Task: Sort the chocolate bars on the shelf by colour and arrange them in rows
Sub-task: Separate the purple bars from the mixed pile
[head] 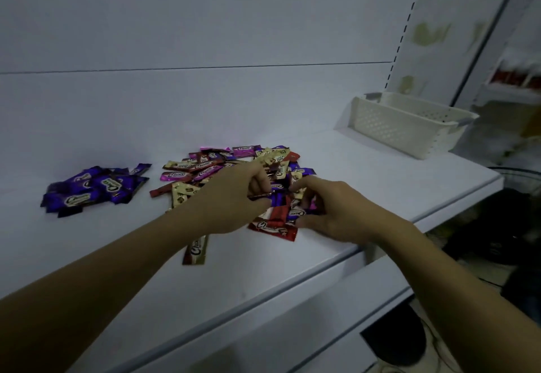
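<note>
My left hand (231, 197) pinches a purple bar (277, 198) over the mixed heap (202, 167) while my right hand (336, 211) digs in, grip unclear, so I fear red bars (275, 218) snagging along to the purple pile (93, 191) left of it.

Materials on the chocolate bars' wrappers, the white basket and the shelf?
Chocolate bars: wrapped in thin glossy film, probably metallised plastic; it glints and crinkles at the sealed ends.
Basket: moulded plastic, matt cream; regular perforated walls and a rolled rim.
Shelf: smooth white painted board, likely sheet metal given the folded front lip, but laminate is possible.
</note>
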A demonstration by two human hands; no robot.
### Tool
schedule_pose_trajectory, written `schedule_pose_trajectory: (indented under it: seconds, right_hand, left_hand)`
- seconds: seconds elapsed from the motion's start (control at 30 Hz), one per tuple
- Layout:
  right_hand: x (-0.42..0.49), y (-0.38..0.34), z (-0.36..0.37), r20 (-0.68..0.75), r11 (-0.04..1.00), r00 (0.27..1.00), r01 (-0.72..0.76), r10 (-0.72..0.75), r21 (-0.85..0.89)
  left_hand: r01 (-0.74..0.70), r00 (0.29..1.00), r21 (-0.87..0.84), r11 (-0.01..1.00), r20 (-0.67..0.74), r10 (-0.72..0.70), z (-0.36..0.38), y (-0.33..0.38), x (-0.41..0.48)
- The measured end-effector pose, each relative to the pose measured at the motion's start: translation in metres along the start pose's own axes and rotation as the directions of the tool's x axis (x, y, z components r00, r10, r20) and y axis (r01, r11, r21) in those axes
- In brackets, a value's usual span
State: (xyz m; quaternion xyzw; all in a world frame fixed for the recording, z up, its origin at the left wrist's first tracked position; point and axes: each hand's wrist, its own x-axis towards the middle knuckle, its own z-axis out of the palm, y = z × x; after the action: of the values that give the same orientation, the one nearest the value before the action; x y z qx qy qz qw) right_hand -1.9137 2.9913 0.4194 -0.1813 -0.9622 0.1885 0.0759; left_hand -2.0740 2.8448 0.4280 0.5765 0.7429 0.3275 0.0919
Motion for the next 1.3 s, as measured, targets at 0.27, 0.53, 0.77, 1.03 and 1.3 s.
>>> schedule_pose_trajectory:
  seconds: [0.27, 0.53, 0.77, 1.03, 1.3]
  right_hand:
    - [-0.002, -0.023, -0.040, 0.300, 0.941, 0.918, -0.173, 0.261, -0.290]
    - [0.030, -0.099, -0.033, 0.096, 0.996, 0.995, -0.017, 0.026, -0.086]
    - [0.108, -0.184, 0.044, 0.064, 0.991, 0.989, 0.129, -0.131, 0.034]
    - [0.152, -0.227, 0.087, -0.070, 0.982, 0.993, 0.106, -0.096, 0.156]
    - [0.117, -0.189, 0.038, -0.092, 0.992, 0.990, 0.115, -0.110, 0.055]
  left_hand:
    - [0.001, 0.999, -0.080, 0.997, -0.035, -0.003, -0.023, -0.011, -0.015]
    - [0.087, 0.987, 0.061, 0.994, -0.142, -0.078, -0.081, -0.049, -0.061]
    - [0.317, 0.885, 0.080, 0.945, -0.383, -0.264, -0.144, -0.116, -0.128]
    - [0.460, 0.840, 0.172, 0.871, -0.402, -0.364, -0.147, -0.157, -0.142]
    - [0.306, 0.914, 0.271, 0.913, -0.354, -0.201, -0.128, -0.120, -0.128]
